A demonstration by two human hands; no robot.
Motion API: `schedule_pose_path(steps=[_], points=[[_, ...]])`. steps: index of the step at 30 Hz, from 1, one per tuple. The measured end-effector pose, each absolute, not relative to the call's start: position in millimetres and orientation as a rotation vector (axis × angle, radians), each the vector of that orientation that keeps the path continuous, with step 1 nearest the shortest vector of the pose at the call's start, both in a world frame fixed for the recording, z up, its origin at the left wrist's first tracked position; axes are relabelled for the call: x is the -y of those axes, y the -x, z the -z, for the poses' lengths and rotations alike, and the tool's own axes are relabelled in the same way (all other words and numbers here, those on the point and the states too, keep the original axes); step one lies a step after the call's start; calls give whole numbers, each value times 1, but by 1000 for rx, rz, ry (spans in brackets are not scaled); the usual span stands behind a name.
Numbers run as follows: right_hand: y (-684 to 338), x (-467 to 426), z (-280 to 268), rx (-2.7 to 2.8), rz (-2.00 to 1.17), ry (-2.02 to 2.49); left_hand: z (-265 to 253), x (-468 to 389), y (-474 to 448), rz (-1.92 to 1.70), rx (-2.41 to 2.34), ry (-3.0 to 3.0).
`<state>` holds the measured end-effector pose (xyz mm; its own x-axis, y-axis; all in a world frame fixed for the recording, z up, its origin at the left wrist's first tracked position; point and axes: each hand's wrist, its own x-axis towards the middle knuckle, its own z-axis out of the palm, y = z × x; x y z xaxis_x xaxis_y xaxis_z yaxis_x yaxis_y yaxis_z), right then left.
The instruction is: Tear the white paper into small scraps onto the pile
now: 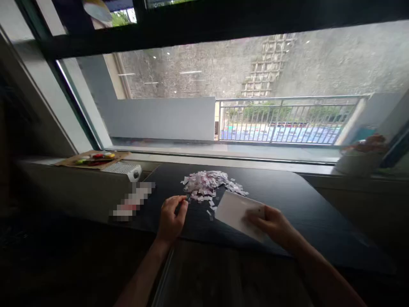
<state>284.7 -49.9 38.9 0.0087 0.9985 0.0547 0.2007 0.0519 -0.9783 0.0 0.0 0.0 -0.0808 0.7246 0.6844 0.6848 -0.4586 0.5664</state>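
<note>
A heap of small pale paper pieces (206,184), whitish with pink tints, lies on the dark table (275,183). My left hand (172,215) is at the near left edge of the heap, thumb and forefinger pinched together; whatever is at their tips is too small to make out. To the right, my right hand (271,224) grips a flat, translucent white bag (234,211) by its right end, with fingers showing dimly through it. A small dark dot marks the bag near my thumb. Its far left corner reaches close to several loose pieces in front of the heap.
A large window (198,81) stands behind the table, with a railing (281,121) outside. At left, a brown board (70,160) carries colourful items beside a white radiator (119,168). A blurred-out patch (134,202) covers something at the table's left edge.
</note>
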Motion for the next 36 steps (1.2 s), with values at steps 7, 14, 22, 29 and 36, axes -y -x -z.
schedule_pose_path(steps=[7,14,22,29,36], points=[[-268,53,-46,1555,-1011,1361,1,1,1,-1638,-1617,-2114],[-284,63,-52,1439,-1145,1359,3,1,1,-1632,-1613,-2124],[-277,44,-28,1396,-1221,1288,2,0,2,-1618,-1616,-2138],[-276,25,-30,1331,-1265,1283,2,0,2,-1630,-1617,-2131],[-269,28,-37,1296,-1508,1287,2,0,2,-1632,-1609,-2130]])
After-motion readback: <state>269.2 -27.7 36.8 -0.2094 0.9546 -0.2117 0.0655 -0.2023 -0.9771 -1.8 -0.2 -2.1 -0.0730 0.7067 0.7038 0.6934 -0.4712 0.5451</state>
